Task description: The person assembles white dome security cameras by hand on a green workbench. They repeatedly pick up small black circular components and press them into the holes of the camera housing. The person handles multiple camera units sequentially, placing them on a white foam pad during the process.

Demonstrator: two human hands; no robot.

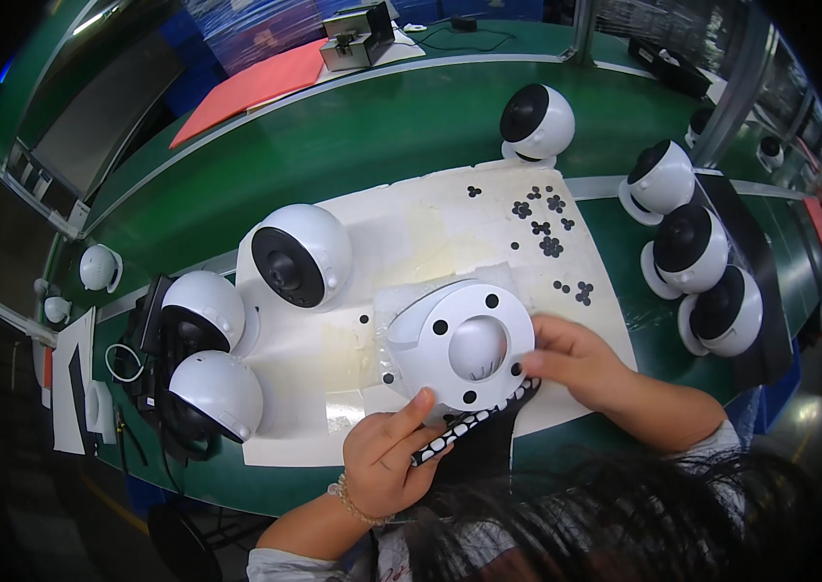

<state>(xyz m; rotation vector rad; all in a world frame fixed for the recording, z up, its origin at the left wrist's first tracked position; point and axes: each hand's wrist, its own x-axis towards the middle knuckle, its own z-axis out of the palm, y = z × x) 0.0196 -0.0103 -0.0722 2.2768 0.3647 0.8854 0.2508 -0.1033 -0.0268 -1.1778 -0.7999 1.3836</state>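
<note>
A white ball-shaped camera (pixel 457 292) lies in front of me with its round, ring-shaped base turned up. Several round black pads (pixel 470 397) sit around the ring. My right hand (pixel 576 364) grips the base's right rim, its thumb pressed on the pad there and its fingers partly hidden behind. In my left hand (pixel 386 461) is a narrow black strip with white round spots (pixel 459 431), pinched below the base. The left index finger points up to the base's lower left edge. Bubble wrap (pixel 386 308) lies under the camera.
A cream sheet (pixel 304 407) covers the green bench. Loose black pads (pixel 541 228) are scattered at its far right. Other white cameras stand left (pixel 215 393), behind (pixel 319 254), at the far edge (pixel 551 121) and right (pixel 707 247). Black cables and adapters (pixel 146 335) lie at left.
</note>
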